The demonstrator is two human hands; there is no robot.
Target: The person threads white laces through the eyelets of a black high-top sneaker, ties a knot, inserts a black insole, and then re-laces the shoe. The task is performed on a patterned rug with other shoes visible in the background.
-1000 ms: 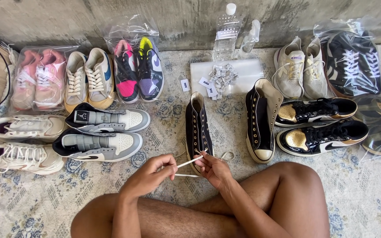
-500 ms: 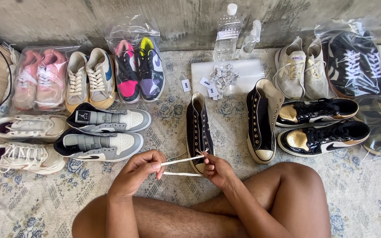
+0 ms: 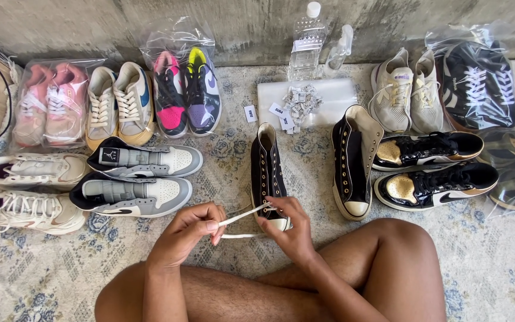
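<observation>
Far left of my hands: white sneakers (image 3: 28, 192) and a grey-and-white pair (image 3: 135, 179) on the patterned rug (image 3: 61, 268).

My left hand (image 3: 189, 229) pinches a white shoelace (image 3: 242, 216), drawn taut toward my right hand (image 3: 287, 229), which is closed on the lace's other stretch at the toe of the black high-top (image 3: 267, 173), just ahead of both hands.

Judgement: lacing barely begun; only the lowest eyelets look threaded, the upper rows empty.

Right of my hands, its mate (image 3: 353, 158) stands unlaced.
</observation>
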